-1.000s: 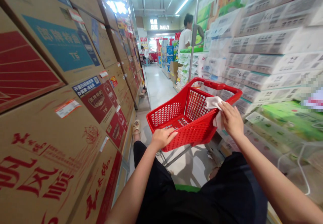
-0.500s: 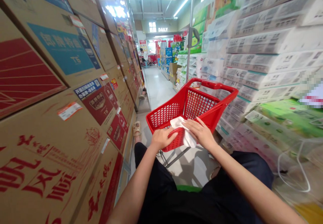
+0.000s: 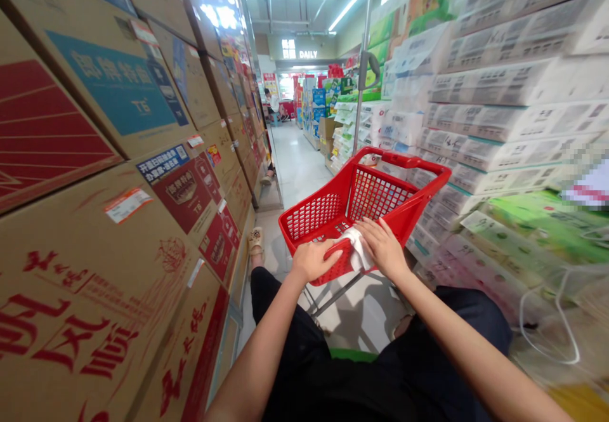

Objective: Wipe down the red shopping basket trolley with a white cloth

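Note:
A red plastic shopping cart (image 3: 314, 216) stands between my knees, its basket facing me and its handle at the far right. My left hand (image 3: 314, 260) is closed over the near rim of the basket, thumb on the near side. Just right of it, my right hand (image 3: 383, 247) presses a white cloth (image 3: 358, 250) against the same rim. The cloth drapes over the rim, partly under my right fingers. Inside the basket I see only its perforated walls and floor.
Stacked cardboard cartons (image 3: 166, 257) line the left side. Packs of tissue paper (image 3: 495, 117) are piled high on the right, with green packs (image 3: 537, 225) lower down. A glass door with a grey handle (image 3: 370, 70) stands beyond the cart. A tiled aisle (image 3: 302, 162) runs ahead.
My right hand has shifted slightly right with the white cloth, which now looks more bunched and shows less inside the basket. My left hand still holds the rim.

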The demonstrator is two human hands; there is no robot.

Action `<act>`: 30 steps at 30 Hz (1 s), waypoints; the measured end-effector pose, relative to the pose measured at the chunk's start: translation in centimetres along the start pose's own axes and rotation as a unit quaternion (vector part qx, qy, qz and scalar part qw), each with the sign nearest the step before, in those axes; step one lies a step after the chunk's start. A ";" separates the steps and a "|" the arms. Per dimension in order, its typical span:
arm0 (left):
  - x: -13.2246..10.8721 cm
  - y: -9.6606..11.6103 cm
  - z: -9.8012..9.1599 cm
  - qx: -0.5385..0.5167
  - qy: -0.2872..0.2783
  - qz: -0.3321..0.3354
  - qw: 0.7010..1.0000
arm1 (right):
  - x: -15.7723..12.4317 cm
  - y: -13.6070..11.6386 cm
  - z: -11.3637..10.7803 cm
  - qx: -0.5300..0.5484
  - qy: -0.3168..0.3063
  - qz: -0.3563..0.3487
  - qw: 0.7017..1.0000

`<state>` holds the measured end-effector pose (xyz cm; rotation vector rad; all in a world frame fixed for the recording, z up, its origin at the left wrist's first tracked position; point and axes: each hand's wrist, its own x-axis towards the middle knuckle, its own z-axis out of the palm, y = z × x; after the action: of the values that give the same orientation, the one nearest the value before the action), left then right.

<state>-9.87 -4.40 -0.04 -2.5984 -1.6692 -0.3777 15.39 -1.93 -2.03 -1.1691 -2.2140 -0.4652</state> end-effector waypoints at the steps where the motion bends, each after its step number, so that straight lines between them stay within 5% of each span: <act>1: 0.0 0.1 0.0 -0.002 -0.001 -0.003 1.000 | 0.0 -0.5 0.1 0.006 -0.009 -0.012 1.000; 11: 0.2 0.5 -0.2 0.002 0.002 0.002 1.000 | 0.7 3.5 -2.8 -0.053 0.006 0.030 0.998; 23: 0.3 0.6 0.2 -0.020 -0.008 -0.008 1.000 | 0.0 -5.0 0.2 0.038 -0.050 -0.054 0.997; 27: 0.1 0.6 0.1 -0.024 -0.012 -0.005 1.000 | -0.2 -2.2 -0.6 0.023 -0.066 -0.084 0.994; 30: -0.1 0.7 -0.1 -0.021 -0.013 -0.003 1.000 | -0.6 2.7 -1.6 -0.035 -0.038 -0.019 0.998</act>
<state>-9.33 -4.75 0.12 -2.6411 -1.6956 -0.3846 18.39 -1.66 -1.11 -1.2022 -2.3044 -0.5268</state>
